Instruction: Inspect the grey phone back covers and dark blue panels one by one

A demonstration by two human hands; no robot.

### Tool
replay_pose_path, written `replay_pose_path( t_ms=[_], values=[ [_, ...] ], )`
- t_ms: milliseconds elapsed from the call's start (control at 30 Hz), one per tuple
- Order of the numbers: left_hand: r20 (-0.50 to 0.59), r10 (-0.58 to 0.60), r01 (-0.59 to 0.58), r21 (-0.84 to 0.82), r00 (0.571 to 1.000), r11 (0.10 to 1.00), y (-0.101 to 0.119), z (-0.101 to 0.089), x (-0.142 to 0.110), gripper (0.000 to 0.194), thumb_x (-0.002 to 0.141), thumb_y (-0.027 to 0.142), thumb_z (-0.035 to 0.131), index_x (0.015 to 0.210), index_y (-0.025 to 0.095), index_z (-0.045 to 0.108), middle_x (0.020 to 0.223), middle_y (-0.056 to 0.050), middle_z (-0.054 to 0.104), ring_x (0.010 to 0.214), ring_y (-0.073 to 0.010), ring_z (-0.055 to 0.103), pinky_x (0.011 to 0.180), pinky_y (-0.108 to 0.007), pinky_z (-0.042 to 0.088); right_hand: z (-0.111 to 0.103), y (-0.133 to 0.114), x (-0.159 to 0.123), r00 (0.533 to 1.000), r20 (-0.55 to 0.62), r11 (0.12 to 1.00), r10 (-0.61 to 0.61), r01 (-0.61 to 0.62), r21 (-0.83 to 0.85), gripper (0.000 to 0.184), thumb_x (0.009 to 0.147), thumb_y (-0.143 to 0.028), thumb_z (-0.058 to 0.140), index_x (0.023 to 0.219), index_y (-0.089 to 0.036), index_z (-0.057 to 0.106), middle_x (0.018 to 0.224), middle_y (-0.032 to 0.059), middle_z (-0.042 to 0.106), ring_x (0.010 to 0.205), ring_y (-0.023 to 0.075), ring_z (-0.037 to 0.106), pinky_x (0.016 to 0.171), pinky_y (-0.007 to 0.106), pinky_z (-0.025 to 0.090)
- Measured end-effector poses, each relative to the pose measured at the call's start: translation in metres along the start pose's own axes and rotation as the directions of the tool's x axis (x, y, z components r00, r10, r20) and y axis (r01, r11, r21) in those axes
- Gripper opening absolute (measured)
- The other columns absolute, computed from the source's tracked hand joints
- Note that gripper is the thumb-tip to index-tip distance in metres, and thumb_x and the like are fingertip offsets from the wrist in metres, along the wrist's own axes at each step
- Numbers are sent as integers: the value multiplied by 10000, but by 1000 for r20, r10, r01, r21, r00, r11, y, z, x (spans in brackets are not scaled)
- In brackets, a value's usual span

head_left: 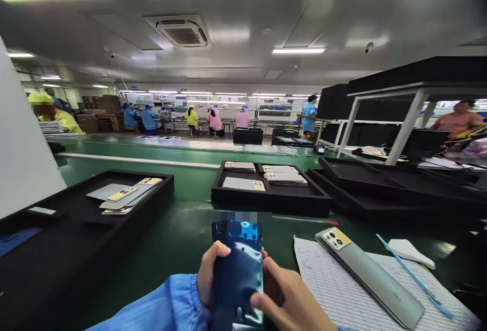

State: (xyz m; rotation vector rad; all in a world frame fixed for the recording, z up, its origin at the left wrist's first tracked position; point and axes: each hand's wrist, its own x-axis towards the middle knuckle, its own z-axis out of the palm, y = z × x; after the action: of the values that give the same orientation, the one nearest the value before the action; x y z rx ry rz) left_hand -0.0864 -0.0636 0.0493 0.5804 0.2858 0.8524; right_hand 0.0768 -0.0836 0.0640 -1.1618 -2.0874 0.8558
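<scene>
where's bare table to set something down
Bare green table: between the left black tray and your left hand, and between that tray and the middle tray. Crowded right of your right hand: lined sheet, grey panels, blue stick.

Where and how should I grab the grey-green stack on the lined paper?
The grey-green stack is probably best held by its long edges at mid-length, from above: it lies flat and slantwise on the lined paper, longer than wide. I'd avoid the far end with the camera block.

Your stack of phone backs (pixel 236 272): dk blue, v. shiny, long side pointing away, btwn your L hand (pixel 207 272) & R hand (pixel 291 293).
</scene>
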Motion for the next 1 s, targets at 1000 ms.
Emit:
replay_pose_path(
  t_ms=[1000],
  values=[
    [-240,-401,387,-103,884,916,-23,-8,-7,257,473,212,503,655,101,645,487,-29,657,463,-165,604,474,-240,436,-3,5,-4,999,-30,919,26,-12,394,231,855,-247,495,1080,-241,440,993,10,566,870,152,556,780,279,453]
  ],
)
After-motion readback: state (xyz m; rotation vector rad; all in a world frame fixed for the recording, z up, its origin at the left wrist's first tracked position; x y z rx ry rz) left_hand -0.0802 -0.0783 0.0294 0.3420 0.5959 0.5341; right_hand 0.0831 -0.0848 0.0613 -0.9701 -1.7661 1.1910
